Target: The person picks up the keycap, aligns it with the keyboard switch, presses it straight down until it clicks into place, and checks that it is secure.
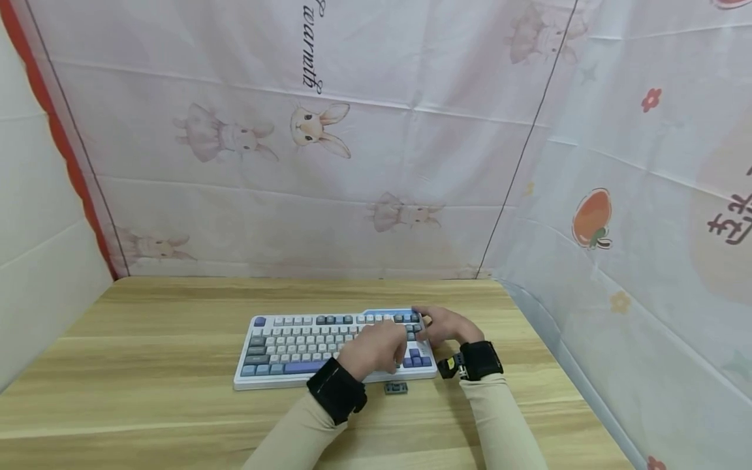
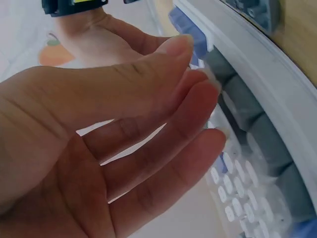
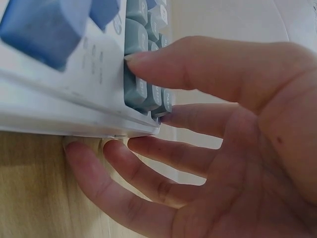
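A white keyboard (image 1: 311,349) with pale, grey and blue-purple keycaps lies on the table. My left hand (image 1: 376,349) reaches over its lower right part, fingers bent downward. Thumb and fingertips come close together beside the front row of grey keycaps (image 2: 270,144) in the left wrist view; I cannot tell whether anything is between them. My right hand (image 1: 445,326) holds the keyboard's far right corner. Its thumb rests against a grey keycap (image 3: 136,89), with the other fingers along the outer edge. A grey keycap (image 1: 396,388), underside up, lies just in front of the keyboard.
The wooden table (image 1: 147,365) extends around the keyboard on every side. Behind it and to the right hang printed cloth curtains (image 1: 352,241), and a white panel (image 1: 47,261) stands at the left. Black straps with small cameras circle both wrists.
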A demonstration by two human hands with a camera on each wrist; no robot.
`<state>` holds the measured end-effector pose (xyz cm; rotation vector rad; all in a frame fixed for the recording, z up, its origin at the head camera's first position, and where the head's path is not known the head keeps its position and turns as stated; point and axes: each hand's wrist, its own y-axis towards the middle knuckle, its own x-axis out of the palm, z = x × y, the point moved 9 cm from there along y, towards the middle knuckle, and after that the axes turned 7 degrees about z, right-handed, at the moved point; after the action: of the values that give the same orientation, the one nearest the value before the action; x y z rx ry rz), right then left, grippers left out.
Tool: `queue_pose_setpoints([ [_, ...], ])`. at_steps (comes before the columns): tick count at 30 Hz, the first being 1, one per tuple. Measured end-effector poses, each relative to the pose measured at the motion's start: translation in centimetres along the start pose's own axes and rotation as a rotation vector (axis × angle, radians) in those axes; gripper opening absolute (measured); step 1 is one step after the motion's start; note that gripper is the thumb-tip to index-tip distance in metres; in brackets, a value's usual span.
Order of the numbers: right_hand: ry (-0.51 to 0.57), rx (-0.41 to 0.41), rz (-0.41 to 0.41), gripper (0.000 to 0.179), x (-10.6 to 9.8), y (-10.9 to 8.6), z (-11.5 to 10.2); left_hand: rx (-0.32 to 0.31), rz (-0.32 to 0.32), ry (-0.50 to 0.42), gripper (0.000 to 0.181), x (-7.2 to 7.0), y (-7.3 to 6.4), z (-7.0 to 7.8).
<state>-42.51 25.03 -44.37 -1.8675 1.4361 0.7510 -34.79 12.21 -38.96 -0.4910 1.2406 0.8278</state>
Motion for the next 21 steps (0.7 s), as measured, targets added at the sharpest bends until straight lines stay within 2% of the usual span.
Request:
queue_pose_setpoints([
  [9, -0.030, -0.016, 0.000, 0.078, -0.1, -0.2, -0.1, 0.024, -0.065, 0.016, 0.020, 1.1, -0.6, 1.3],
  [17, -0.027, -0.023, -0.003, 0.079, -0.2, -0.2, -0.2, 0.042, -0.073, 0.018, 0.024, 2.0, -0.9, 1.9],
  [21, -0.025, -0.014, 0.001, 0.079, -0.2, -0.2, -0.1, 0.058, -0.088, 0.055, 0.027, 2.6, -0.8, 2.2],
])
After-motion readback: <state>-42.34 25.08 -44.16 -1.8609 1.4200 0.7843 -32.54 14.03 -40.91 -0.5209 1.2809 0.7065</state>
